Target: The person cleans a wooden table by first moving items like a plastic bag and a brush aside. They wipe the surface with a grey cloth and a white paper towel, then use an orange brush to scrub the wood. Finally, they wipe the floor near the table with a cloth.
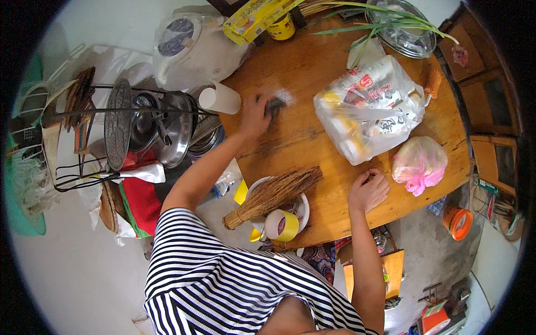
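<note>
My left hand is over the left part of the wooden table, holding a small dark item, blurred, perhaps a cloth or scrubber; a whitish patch lies just beyond it. A white cup is close to that hand's left side. My right hand rests curled on the table near its front edge, around something small and brown that is mostly hidden. It lies between a full white plastic bag and a pink-tied plastic bag. A straw hand broom leans across a white container beside a roll of yellow tape.
A metal rack with pans stands left of the table. Along the far side are a plastic-covered appliance, a yellow box, a yellow tin and green onions on a glass lid. An orange bucket stands on the floor at right.
</note>
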Action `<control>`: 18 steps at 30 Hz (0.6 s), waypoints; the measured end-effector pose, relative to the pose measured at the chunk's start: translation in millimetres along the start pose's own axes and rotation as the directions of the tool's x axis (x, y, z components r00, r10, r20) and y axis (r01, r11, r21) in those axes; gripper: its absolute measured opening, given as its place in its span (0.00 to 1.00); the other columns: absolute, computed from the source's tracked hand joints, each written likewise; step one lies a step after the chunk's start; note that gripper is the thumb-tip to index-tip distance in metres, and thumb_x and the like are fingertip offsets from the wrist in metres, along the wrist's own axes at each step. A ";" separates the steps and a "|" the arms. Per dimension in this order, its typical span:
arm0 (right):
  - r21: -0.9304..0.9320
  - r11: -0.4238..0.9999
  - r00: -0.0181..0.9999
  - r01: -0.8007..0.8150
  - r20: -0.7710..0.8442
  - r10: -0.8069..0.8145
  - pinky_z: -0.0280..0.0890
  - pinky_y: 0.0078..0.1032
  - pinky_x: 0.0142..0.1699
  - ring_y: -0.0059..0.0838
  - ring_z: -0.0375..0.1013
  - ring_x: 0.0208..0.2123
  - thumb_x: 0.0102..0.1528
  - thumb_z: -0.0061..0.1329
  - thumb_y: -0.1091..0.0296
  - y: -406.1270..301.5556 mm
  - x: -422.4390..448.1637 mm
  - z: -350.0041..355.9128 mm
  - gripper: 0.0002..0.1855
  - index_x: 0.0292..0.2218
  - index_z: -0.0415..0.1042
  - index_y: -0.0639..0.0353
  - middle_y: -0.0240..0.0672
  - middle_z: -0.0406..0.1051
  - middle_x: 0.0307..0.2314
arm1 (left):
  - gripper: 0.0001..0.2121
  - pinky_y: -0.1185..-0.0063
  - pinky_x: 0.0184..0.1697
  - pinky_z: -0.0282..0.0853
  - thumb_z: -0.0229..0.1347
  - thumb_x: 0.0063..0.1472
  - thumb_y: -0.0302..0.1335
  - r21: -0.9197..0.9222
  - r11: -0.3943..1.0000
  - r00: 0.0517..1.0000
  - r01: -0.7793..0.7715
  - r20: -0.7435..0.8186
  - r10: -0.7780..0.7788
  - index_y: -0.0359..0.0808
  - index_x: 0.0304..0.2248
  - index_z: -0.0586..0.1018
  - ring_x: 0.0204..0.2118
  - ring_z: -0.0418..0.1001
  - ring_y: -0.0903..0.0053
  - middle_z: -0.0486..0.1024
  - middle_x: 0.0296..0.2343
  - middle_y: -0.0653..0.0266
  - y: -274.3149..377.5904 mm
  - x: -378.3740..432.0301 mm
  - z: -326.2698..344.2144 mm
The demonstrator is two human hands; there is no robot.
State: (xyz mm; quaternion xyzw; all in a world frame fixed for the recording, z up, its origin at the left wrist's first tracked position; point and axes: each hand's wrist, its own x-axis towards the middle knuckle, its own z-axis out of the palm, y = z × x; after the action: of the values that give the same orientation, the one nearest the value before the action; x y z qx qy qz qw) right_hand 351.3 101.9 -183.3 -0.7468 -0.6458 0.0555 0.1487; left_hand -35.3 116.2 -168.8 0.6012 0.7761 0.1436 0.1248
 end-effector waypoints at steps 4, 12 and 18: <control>-0.009 0.999 0.999 0.052 0.014 -0.052 0.60 0.43 0.45 0.43 0.66 0.46 0.57 0.49 0.59 2.0 -4.9 -0.5 0.11 0.41 0.71 0.49 0.34 0.69 0.39 | 0.25 0.55 0.62 0.55 0.55 0.63 0.33 0.036 0.994 0.938 0.103 -0.336 -0.085 0.45 0.59 0.67 0.60 0.56 0.43 0.58 0.58 0.42 -60.2 107.0 10.3; -0.041 0.998 0.997 0.057 -0.048 -0.059 0.60 0.42 0.43 0.43 0.66 0.45 0.58 0.49 0.58 9.7 -1.9 4.7 0.10 0.40 0.71 0.49 0.35 0.69 0.38 | 0.30 0.49 0.66 0.44 0.53 0.61 0.33 0.065 0.997 0.998 -0.030 0.061 0.026 0.47 0.63 0.61 0.65 0.51 0.46 0.55 0.63 0.51 46.3 60.7 46.1; -0.032 0.998 0.997 0.052 -0.046 -0.054 0.60 0.41 0.43 0.42 0.67 0.45 0.58 0.49 0.57 5.2 -2.4 4.6 0.10 0.40 0.71 0.48 0.34 0.69 0.38 | 0.33 0.51 0.63 0.49 0.59 0.53 0.24 0.043 0.912 0.899 -0.407 0.196 0.392 0.52 0.59 0.68 0.63 0.57 0.53 0.60 0.61 0.60 17.4 -74.8 -0.6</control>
State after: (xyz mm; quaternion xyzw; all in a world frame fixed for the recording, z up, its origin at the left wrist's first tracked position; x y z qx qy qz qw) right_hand 354.6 99.6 -189.5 -0.7327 -0.6625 0.0242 0.1537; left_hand -1.5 47.7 -160.2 0.7629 0.6268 0.0780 0.1383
